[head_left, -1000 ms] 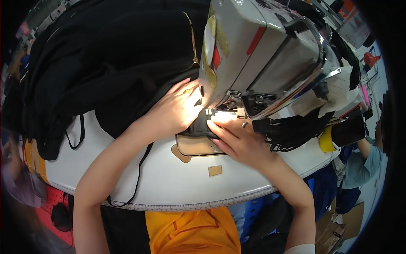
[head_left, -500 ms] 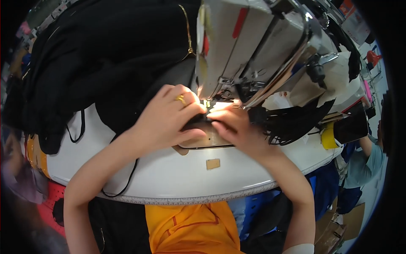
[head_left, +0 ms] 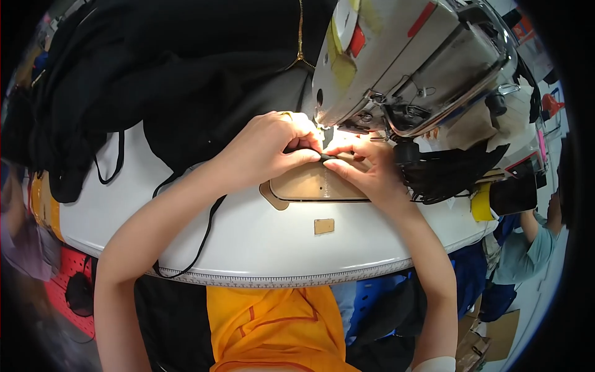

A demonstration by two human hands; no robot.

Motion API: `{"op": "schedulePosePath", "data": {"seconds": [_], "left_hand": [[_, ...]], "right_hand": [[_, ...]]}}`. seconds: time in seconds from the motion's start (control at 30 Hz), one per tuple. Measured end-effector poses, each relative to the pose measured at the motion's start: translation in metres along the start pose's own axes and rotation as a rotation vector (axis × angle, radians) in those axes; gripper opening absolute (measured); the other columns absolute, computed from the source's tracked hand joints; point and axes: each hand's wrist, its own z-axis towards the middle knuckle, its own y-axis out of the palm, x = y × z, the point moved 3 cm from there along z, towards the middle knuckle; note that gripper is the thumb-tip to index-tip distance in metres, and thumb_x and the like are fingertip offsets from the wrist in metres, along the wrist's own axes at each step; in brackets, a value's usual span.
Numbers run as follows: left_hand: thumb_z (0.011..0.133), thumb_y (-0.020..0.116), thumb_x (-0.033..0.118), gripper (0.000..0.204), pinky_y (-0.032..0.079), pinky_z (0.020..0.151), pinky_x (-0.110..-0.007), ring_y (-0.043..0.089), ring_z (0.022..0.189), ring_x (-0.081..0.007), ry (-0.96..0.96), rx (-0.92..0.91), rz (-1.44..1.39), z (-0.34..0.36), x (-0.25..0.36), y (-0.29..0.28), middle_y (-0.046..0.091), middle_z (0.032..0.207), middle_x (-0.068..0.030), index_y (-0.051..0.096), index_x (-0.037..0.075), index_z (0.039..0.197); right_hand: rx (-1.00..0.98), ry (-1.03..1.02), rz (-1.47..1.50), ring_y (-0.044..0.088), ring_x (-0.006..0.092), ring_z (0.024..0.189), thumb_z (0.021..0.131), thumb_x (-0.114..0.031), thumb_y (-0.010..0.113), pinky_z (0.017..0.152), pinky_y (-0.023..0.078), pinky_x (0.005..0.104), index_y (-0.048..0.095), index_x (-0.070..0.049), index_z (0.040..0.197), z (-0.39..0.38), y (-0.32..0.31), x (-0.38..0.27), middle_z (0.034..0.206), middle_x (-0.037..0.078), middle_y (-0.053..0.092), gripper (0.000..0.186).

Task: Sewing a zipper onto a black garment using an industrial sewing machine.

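A sewing machine [head_left: 384, 68] stands at the right, its lamp lighting the needle area. Just in front of the needle, my left hand [head_left: 279, 146] and my right hand [head_left: 367, 167] meet almost tip to tip. Thumb and fingers of both are pinched on a narrow piece of black fabric [head_left: 325, 157] that shows between them. Whether this piece joins the large black garment [head_left: 180, 80] at the left is hidden by my left hand. A gold zipper [head_left: 301, 31] runs along that garment. Below my fingers lies the machine's bed plate [head_left: 310, 183].
A black cord [head_left: 207, 239] loops over the white table [head_left: 266, 248], whose front edge carries a measuring tape [head_left: 248, 279]. A small tan piece [head_left: 323, 226] lies on the tabletop. Black strips [head_left: 446, 173] hang beside my right wrist, near a yellow roll [head_left: 481, 201]. Another person sits far right.
The view has shifted, and the machine appears farther right. My fingertips have closed in a pinch on the black fabric; my left thumb, stretched out before, now presses against the fingers.
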Motion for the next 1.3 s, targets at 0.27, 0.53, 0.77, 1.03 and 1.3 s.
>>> {"op": "schedulePosePath", "data": {"seconds": [0.27,0.53,0.77,1.03,1.3], "left_hand": [[0.076,0.071,0.014,0.015,0.045,0.059,-0.031,0.057,0.061,-0.0192,-0.044,-0.021,-0.082,-0.002,-0.004,-0.002,0.060,0.068,-0.0083,0.067,0.003,0.086],[0.074,0.069,0.016,0.010,0.043,0.068,-0.027,0.054,0.068,-0.0152,0.272,0.100,0.359,-0.010,0.004,0.011,0.059,0.076,-0.0027,0.065,0.010,0.080],[0.071,0.063,0.012,0.022,0.046,0.079,-0.026,0.057,0.087,-0.0126,0.563,0.204,0.712,-0.032,0.012,-0.001,0.059,0.092,0.0011,0.064,0.007,0.092],[0.070,0.064,0.009,0.030,0.052,0.079,-0.027,0.062,0.087,-0.0145,0.750,0.121,0.729,-0.027,0.004,-0.002,0.066,0.102,0.0018,0.068,0.009,0.100],[0.071,0.063,0.009,0.025,0.048,0.086,-0.027,0.059,0.089,-0.0137,0.709,0.101,0.776,-0.008,-0.007,-0.011,0.064,0.097,0.0033,0.067,0.010,0.095]], "right_hand": [[-0.056,0.137,-0.162,0.057,0.0118,0.061,0.075,-0.011,0.075,0.055,0.045,0.0267,0.068,-0.006,0.090,0.003,0.005,-0.023,0.071,0.005,0.061,0.017],[-0.049,-0.092,-0.284,0.063,0.0220,0.081,0.074,-0.013,0.076,0.066,0.051,0.0331,0.068,-0.011,0.092,-0.007,-0.004,-0.028,0.095,0.003,0.064,0.021],[-0.062,-0.356,-0.547,0.062,0.0131,0.083,0.075,-0.011,0.068,0.071,0.053,0.0254,0.069,-0.015,0.104,-0.018,-0.004,-0.031,0.099,-0.004,0.064,0.029],[-0.113,-0.379,-0.769,0.061,0.0122,0.095,0.076,-0.012,0.063,0.081,0.050,0.0252,0.067,-0.016,0.112,-0.020,-0.002,-0.037,0.109,-0.005,0.061,0.037],[-0.144,-0.202,-0.794,0.059,0.0113,0.100,0.077,-0.011,0.062,0.086,0.047,0.0257,0.067,-0.019,0.113,-0.010,0.000,-0.024,0.111,-0.006,0.061,0.037]]}}
